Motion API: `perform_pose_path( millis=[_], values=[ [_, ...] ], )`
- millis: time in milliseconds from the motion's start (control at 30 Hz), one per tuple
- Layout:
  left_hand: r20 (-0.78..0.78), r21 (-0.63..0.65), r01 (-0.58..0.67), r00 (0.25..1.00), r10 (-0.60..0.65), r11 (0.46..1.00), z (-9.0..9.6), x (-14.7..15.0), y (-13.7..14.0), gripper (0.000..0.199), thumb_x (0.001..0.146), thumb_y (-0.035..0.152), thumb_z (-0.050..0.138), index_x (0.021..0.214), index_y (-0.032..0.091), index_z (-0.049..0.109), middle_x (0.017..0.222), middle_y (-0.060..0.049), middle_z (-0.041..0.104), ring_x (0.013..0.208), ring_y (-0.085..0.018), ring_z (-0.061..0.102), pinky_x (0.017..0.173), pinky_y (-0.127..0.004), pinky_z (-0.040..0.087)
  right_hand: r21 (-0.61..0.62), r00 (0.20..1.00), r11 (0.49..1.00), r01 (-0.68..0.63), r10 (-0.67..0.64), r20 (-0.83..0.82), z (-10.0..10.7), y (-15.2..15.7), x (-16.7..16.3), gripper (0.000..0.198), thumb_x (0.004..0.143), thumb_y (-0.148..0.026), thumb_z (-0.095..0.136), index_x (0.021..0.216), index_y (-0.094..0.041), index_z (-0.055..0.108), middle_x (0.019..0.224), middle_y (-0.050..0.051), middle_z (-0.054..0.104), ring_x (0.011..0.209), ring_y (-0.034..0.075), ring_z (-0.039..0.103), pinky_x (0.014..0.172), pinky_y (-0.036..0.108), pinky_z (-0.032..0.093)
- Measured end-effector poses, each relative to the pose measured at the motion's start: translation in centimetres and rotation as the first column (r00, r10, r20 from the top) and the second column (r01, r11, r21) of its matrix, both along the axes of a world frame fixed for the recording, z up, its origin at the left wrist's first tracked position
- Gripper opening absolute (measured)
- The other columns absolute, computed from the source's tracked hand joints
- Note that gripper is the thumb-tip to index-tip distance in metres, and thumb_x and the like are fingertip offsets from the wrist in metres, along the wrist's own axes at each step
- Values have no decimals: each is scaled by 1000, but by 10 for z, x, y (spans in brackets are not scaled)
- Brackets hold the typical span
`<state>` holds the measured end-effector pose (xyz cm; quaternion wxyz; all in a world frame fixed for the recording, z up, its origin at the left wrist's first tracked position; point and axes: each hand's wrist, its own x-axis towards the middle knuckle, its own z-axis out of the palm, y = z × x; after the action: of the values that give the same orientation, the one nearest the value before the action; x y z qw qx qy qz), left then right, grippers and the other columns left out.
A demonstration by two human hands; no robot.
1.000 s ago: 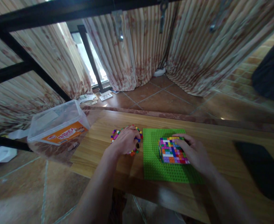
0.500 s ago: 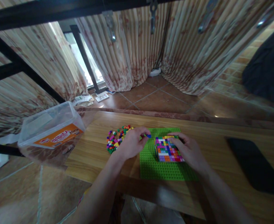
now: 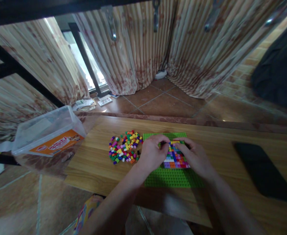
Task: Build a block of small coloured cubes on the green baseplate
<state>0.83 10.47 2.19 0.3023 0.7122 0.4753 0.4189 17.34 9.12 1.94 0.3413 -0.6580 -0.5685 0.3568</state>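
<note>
A block of many-coloured toy bricks (image 3: 175, 160) stands on a green studded baseplate (image 3: 173, 179). My left hand (image 3: 154, 151) is closed in a pinch over the block's far left part, with a small blue brick (image 3: 171, 143) at its fingertips, mostly hidden by them. My right hand (image 3: 194, 155) grips the block's far right side, its thumb on top near a yellow brick and its fingers behind. To the left of my left hand lies a pile of loose bricks (image 3: 125, 148) in mixed colours.
Everything sits on a wooden table (image 3: 92, 156). A clear plastic tub (image 3: 48, 127) with an orange label stands beyond its left end. A flat black object (image 3: 263, 169) lies at the right. Black metal bars (image 3: 31, 78) cross the upper left, before striped curtains (image 3: 143, 49).
My left hand has moved right with the blue brick, from the baseplate's left part to the top of the block. My right hand stays on the block. The camera view has shifted slightly.
</note>
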Motion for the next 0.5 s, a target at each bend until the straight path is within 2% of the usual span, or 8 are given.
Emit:
perform_pose_path(
  millis=[100, 267, 500],
  values=[
    [-18, -8, -17, 1000, 17, 1000, -1, 1, -1, 16, 78, 8, 58, 80, 20, 69, 82, 1, 73, 82, -15, 68, 81, -27, 52, 7, 1000, 1000, -10, 10, 17, 0, 0, 0, 34, 80, -42, 56, 100, -20, 74, 87, 4, 75, 80, 22, 66, 69, 31, 46],
    [37, -57, -27, 999, 29, 998, -1, 2, 0, 16, 77, 7, 58, 80, 20, 67, 81, 1, 73, 80, -14, 68, 78, -25, 52, 9, 1000, 1000, -17, 17, 13, 1, 0, 1, 36, 83, -47, 55, 98, -20, 74, 85, 3, 75, 76, 21, 66, 68, 30, 46],
    [54, -169, -48, 997, 58, 984, 1, 2, 2, 34, 75, 7, 62, 106, 20, 58, 82, 1, 73, 81, -15, 69, 83, -28, 52, 29, 993, 999, 32, -36, 115, 1, 1, -6, 48, 83, -59, 53, 96, -18, 74, 78, 5, 74, 70, 21, 66, 64, 30, 45]
  ],
)
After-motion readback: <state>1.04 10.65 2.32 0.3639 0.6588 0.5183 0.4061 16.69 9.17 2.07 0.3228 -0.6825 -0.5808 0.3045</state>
